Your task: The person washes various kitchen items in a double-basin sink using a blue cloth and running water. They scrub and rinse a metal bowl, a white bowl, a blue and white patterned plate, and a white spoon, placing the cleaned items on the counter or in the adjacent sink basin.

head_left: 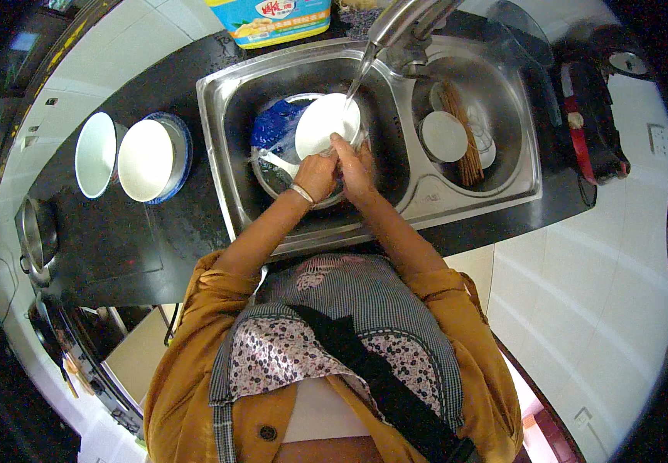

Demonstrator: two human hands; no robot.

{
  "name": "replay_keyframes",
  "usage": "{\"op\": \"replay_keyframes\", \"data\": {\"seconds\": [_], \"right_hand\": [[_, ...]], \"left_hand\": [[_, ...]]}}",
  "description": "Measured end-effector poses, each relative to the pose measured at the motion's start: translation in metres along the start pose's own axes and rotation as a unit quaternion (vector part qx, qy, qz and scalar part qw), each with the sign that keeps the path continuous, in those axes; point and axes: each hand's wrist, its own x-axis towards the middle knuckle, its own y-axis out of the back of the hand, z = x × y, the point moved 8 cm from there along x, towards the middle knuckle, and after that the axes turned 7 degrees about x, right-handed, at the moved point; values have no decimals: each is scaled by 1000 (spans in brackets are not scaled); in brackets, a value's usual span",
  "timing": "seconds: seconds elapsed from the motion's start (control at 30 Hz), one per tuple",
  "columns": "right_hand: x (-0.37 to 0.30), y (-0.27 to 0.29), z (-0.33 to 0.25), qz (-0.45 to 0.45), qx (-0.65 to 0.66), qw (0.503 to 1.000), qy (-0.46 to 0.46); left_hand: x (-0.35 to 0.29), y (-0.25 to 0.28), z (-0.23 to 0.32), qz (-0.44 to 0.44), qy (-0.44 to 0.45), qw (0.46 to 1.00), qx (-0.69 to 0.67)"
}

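Note:
A white bowl (320,123) is tilted in the left sink basin (386,147), under water running from the metal faucet (396,27). My right hand (355,171) grips the bowl's near edge, its thumb lying on the rim. Close against it, my left hand (317,177), with a bracelet at the wrist, is curled at the bowl's near side; what its fingers hold is hidden. A white piece shaped like a spoon handle (275,160) sticks out left of that hand. Beneath lie a round clear or metal vessel (266,176) and something crumpled and blue (276,123).
In the right basin are a small white dish (443,136) and a bundle of chopsticks (470,147). A pale bowl (96,154) and stacked bowls (146,160) stand on the dark counter (102,239) at left. Behind the sink is a blue-and-yellow package (272,23).

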Motion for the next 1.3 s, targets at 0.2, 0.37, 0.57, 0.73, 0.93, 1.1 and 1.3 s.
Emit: {"op": "replay_keyframes", "data": {"seconds": [0.2,0.37,0.57,0.73,0.93,1.1,1.3], "right_hand": [[18,26,30,-102,160,967,-169],[11,6,29,-177,148,954,-193],[5,0,-2,-159,-259,949,-78],[6,-9,-39,-176,-531,797,227],[-9,-8,-63,-157,-495,813,263],[-8,84,-148,171,-489,762,389],[61,236,-122,168,-309,919,176]], "left_hand": [[-25,87,-7,302,-15,953,29],[-15,51,-69,92,143,958,-232],[-42,142,-28,232,77,970,-3],[-93,211,-37,395,40,915,71],[-168,254,-124,485,219,846,26],[-218,237,-188,501,279,747,-337],[-220,221,-231,425,352,764,-335]]}}
